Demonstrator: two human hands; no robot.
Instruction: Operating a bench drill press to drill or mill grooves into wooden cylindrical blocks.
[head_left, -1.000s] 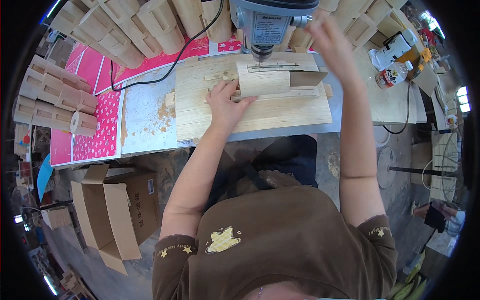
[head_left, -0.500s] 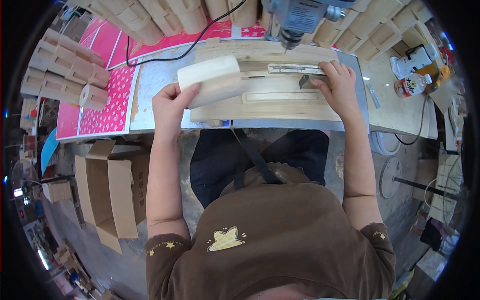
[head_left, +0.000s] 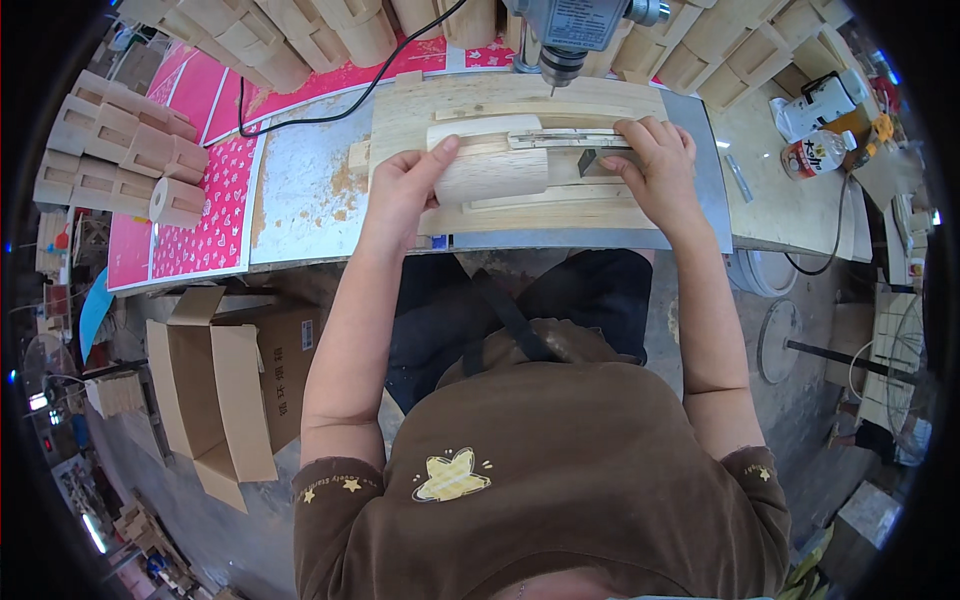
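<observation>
My left hand (head_left: 405, 192) grips a pale round wooden block (head_left: 492, 172) by its left end, thumb on top. The block lies over the wooden jig board (head_left: 400, 110) on the bench, its right end beside the jig's parts. My right hand (head_left: 660, 168) is closed around the right end of a narrow pale strip (head_left: 562, 139), its thumb near a small dark metal bracket (head_left: 588, 162). The strip's left end overlaps the block's upper right edge. Whether they touch I cannot tell. Above the jig hangs a drill press (head_left: 562, 62), its bit pointing down.
Stacked wooden blocks (head_left: 135, 140) stand at the left, with more along the back. A black cable (head_left: 330, 105) crosses the bench. A plastic bottle (head_left: 815, 155) and a marker (head_left: 739, 178) lie at the right. An open cardboard box (head_left: 240, 390) sits on the floor.
My left hand has moved right with the wooden block, bringing it over the jig and against or under the strip's end. My right hand stays on the strip.
</observation>
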